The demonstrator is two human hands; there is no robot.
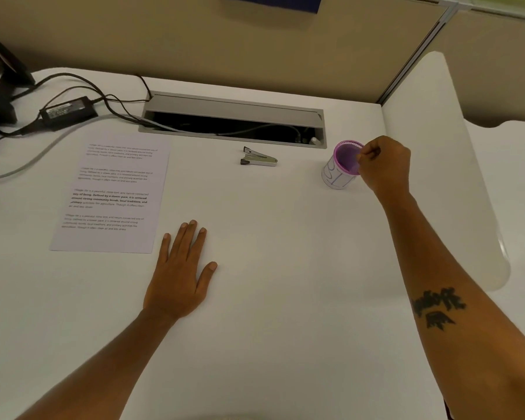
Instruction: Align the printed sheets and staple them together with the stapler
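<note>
Flat on the white desk (285, 298), the left hand (181, 278) lies palm down with its fingers spread and straight, holding nothing. Its fingertips reach toward the near right corner of the printed sheets (111, 195) but stay just clear of the paper. The right hand (384, 165) is curled into a loose fist at the far right of the desk, knuckles up, with thumb and forefinger pinched together at the rim of a purple mesh cup (343, 165). Whether anything small sits between those fingertips cannot be told. A dark tattoo (438, 307) marks the right forearm.

The printed sheets rest on the left side of the desk, showing as one page face up with four blocks of text, the third block partly in bold; the stack is turned slightly, its far edge leaning right. How many sheets lie there cannot be told. The stapler (258, 158), silver with dark ends, lies alone between the sheets and the cup, near the far middle, just in front of the grey cable tray (234, 118) set into the desk. The tray's lid stands open and cables show inside.

At the far left a black power adapter (69, 112) and several dark cables trail across the surface. A beige partition (194, 40) closes the far side.
</note>
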